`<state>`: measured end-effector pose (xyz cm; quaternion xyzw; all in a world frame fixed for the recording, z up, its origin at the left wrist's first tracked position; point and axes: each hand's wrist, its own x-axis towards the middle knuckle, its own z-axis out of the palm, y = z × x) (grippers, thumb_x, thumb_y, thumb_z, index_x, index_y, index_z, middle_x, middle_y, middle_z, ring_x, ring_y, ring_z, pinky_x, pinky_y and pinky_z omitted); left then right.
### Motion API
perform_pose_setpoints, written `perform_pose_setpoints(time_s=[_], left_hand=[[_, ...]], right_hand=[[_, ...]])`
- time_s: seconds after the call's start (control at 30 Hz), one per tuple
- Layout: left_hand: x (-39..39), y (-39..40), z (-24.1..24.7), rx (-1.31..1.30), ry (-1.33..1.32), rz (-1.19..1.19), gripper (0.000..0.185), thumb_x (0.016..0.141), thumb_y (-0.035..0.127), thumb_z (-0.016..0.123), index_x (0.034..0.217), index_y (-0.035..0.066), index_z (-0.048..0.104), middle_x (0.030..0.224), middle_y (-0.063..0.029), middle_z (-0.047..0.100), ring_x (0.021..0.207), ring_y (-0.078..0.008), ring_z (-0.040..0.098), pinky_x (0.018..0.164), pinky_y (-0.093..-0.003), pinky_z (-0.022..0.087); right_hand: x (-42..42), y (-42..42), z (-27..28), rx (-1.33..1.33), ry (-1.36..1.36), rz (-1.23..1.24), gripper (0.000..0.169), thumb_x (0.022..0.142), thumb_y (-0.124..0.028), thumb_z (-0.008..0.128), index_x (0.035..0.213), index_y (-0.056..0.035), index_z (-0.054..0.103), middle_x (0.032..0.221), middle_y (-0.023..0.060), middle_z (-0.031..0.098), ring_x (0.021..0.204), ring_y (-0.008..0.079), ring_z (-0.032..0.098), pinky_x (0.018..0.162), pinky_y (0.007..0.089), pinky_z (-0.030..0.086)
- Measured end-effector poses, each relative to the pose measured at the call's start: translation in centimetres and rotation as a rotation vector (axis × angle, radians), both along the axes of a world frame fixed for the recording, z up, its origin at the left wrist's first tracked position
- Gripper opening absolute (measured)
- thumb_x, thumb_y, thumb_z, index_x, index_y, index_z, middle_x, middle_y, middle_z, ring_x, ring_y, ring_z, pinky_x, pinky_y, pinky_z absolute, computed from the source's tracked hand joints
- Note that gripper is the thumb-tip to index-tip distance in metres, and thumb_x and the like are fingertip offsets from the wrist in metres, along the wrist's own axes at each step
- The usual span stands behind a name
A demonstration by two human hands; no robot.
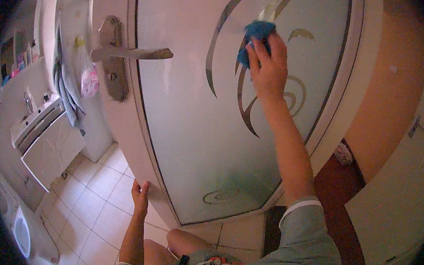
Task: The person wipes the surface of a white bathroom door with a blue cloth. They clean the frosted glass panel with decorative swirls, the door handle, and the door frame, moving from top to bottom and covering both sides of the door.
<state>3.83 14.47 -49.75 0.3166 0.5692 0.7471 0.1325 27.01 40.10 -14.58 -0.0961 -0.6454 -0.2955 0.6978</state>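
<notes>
A frosted glass panel (181, 137) with curved decorative motifs fills most of a pale door (139, 108). Pressed to its upper part is a blue cloth (259, 28), bunched under the fingers of my right hand (271, 66). That arm reaches up across the glass. Lower down, my left hand (141, 192) grips the free edge of the door; some of its fingers are hidden behind it. A metal lever handle (143, 53) on a worn backplate (114, 72) sits above my left hand, untouched.
White floor tiles (98, 198) extend left toward a toilet (23, 229) and a washbasin cabinet (53, 150). A grey towel (68, 87) and a plastic bag (90, 80) hang by the wall. At right, a dark red floor covering (339, 180) lies before another door (391, 221).
</notes>
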Motion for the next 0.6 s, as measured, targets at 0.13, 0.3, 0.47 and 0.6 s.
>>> perform_pose_setpoints(time_s=[0.13, 0.3, 0.47, 0.6], left_hand=[[-0.1, -0.1, -0.2, 0.017, -0.032, -0.017, 0.039, 0.079, 0.031, 0.059, 0.105, 0.003, 0.051, 0.096, -0.0038, 0.056, 0.089, -0.0126, 0.048, 0.078, -0.0283, 0.037], [0.8, -0.5, 0.6, 0.045, -0.024, -0.005, 0.038, 0.079, 0.030, 0.059, 0.103, 0.002, 0.052, 0.094, -0.0038, 0.056, 0.087, -0.0124, 0.048, 0.077, -0.0277, 0.038], [1.5, -0.7, 1.1, 0.023, -0.040, 0.010, 0.034, 0.079, 0.028, 0.059, 0.100, 0.002, 0.053, 0.090, -0.0032, 0.056, 0.083, -0.0117, 0.049, 0.073, -0.0267, 0.039], [1.5, -0.8, 0.8, 0.004, -0.033, 0.020, 0.031, 0.080, 0.026, 0.059, 0.099, 0.002, 0.053, 0.091, -0.0030, 0.056, 0.082, -0.0110, 0.049, 0.071, -0.0260, 0.039]], right_hand=[[0.2, -1.2, 0.3, 0.046, -0.037, -0.041, 0.021, 0.072, -0.013, 0.062, 0.092, -0.0047, 0.061, 0.106, 0.0150, 0.049, 0.102, 0.0338, 0.046, 0.087, 0.0396, 0.040], [0.0, -1.4, 1.6, 0.113, 0.006, -0.021, 0.018, 0.071, -0.011, 0.062, 0.087, -0.0036, 0.061, 0.101, 0.0158, 0.050, 0.096, 0.0347, 0.047, 0.085, 0.0402, 0.041], [1.1, -0.7, -0.4, 0.167, -0.070, -0.055, 0.016, 0.071, -0.010, 0.061, 0.086, -0.0026, 0.060, 0.101, 0.0176, 0.050, 0.096, 0.0363, 0.047, 0.084, 0.0416, 0.041], [0.6, -1.2, 2.1, 0.100, 0.012, 0.001, 0.013, 0.075, -0.008, 0.059, 0.087, -0.0015, 0.062, 0.103, 0.0137, 0.051, 0.098, 0.0308, 0.046, 0.084, 0.0389, 0.039]])
